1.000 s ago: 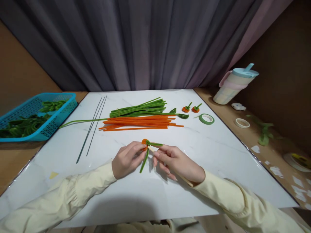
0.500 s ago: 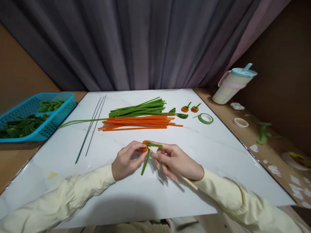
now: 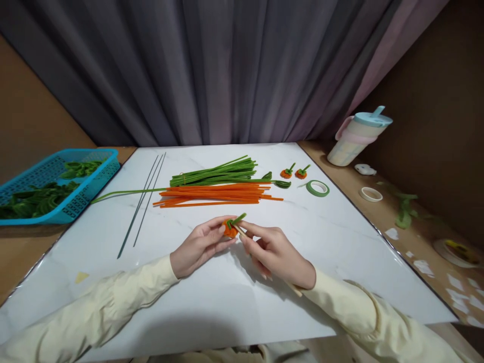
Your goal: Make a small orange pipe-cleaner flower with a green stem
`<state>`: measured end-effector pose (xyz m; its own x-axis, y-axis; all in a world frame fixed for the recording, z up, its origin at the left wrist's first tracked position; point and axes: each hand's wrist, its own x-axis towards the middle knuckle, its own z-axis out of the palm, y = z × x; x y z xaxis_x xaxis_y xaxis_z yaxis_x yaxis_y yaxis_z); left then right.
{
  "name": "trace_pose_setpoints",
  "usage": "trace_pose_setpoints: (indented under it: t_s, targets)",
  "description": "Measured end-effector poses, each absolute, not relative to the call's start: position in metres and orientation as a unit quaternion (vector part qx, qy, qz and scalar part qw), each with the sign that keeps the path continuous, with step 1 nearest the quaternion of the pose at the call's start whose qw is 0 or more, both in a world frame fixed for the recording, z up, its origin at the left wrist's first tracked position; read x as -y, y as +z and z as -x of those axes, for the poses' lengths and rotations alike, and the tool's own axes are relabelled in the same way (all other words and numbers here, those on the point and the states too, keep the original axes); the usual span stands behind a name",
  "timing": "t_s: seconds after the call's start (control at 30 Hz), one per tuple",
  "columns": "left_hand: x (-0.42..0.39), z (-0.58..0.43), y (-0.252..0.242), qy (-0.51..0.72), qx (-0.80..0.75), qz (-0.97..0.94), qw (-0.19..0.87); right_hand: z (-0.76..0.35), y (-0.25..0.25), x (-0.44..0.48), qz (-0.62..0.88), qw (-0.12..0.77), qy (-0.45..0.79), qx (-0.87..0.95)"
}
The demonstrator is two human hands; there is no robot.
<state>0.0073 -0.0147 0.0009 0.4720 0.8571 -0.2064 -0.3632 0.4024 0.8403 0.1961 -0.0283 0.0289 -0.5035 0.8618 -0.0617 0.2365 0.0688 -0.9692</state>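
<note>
My left hand point(image 3: 197, 248) pinches a small orange chenille-stem pumpkin point(image 3: 230, 230) between its thumb and fingers, above the middle of the white table. A short green chenille piece point(image 3: 239, 219) stands out from the pumpkin's top toward the upper right. In my right hand point(image 3: 282, 254) is a thin wooden stick point(image 3: 241, 231), gripped near its tip. That tip touches or lies close against the pumpkin's top; the exact contact is too small to tell. The stick's back end shows below my right wrist.
Orange chenille stems point(image 3: 215, 194) and a green bundle point(image 3: 215, 173) lie ahead. Behind right are two like pumpkins point(image 3: 286, 174) and green tape point(image 3: 317, 188). A blue basket point(image 3: 71, 209) of green pieces and thin wires point(image 3: 145, 201) are left; a tumbler point(image 3: 355, 141) stands right.
The long green strand that hung down below the pumpkin no longer shows there. The pumpkin has turned in my left fingers, and its green stem now points up to the right.
</note>
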Motion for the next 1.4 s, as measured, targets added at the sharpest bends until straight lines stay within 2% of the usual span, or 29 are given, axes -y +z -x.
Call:
trace_pose_setpoints:
  t_s: [0.3, 0.6, 0.9, 1.23, 1.4]
  targets:
    - [0.013, -0.012, -0.003, 0.416, -0.275, -0.356, 0.79, -0.192, 0.025, 0.031, 0.408, 0.297, 0.524, 0.686]
    - [0.007, -0.007, -0.009, 0.45, -0.327, -0.343, 0.757, -0.194, 0.027, 0.027, 0.401, 0.293, 0.555, 0.667]
    - [0.008, -0.006, -0.002, 0.419, -0.336, -0.383, 0.751, -0.195, 0.027, 0.026, 0.405, 0.274, 0.538, 0.686]
    - [0.005, -0.004, 0.001, 0.363, -0.321, -0.31, 0.818, -0.2, 0.021, 0.023, 0.424, 0.277, 0.38, 0.774]
    - [0.005, -0.004, -0.001, 0.332, -0.313, -0.319, 0.831, -0.204, 0.03, 0.021, 0.427, 0.24, 0.435, 0.755]
